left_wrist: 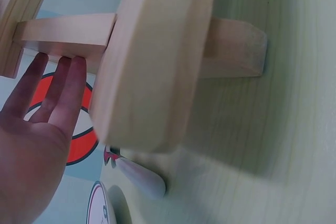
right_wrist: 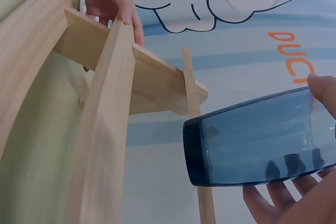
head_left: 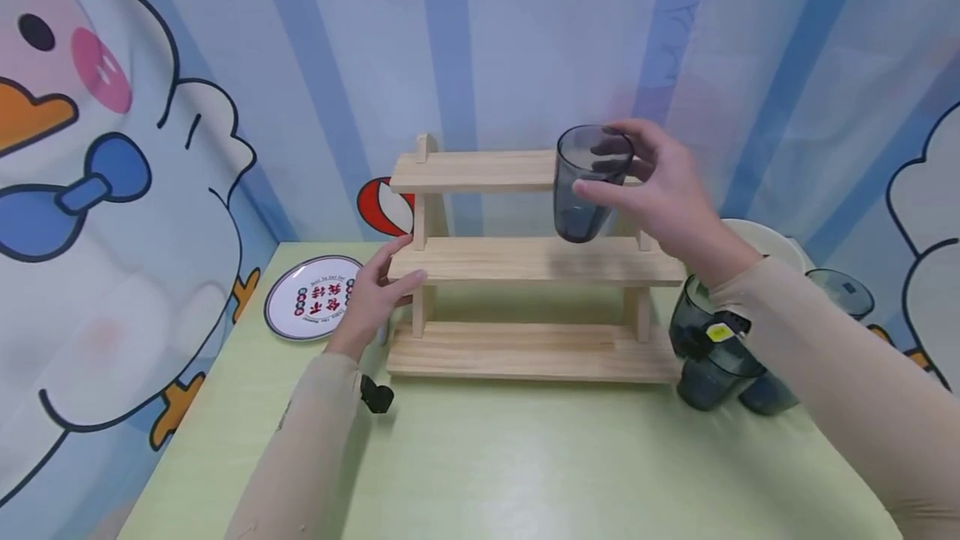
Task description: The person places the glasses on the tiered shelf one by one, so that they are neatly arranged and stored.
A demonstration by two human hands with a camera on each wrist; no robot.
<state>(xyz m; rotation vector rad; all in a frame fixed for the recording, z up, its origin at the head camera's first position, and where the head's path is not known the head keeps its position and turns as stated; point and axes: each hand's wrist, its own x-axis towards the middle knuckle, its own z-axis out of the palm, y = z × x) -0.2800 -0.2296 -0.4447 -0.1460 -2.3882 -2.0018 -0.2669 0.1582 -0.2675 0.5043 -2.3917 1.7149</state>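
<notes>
My right hand (head_left: 675, 198) holds a dark, clear tumbler (head_left: 576, 215) upright near its rim, thumb on the near side and fingers on the far side. The tumbler is raised above the middle tier of a three-tier wooden display shelf (head_left: 495, 261), in front of the top tier. In the right wrist view, the tumbler (right_wrist: 252, 140) looks blue, with nothing visible inside. My left hand (head_left: 369, 298) grips the middle tier's left end, its thumb along the front edge. Fingertips (left_wrist: 77, 66) touch the wooden upright in the left wrist view, where the thumb is hidden.
Several more dark tumblers (head_left: 708, 382) stand right of the shelf, partly behind my right forearm. Behind them is a white round dish (head_left: 765, 244). A printed oval plate (head_left: 281, 315) lies left of the shelf, with a pale-handled utensil (left_wrist: 142, 177) nearby. A cartoon-printed backdrop (head_left: 510, 48) rises behind.
</notes>
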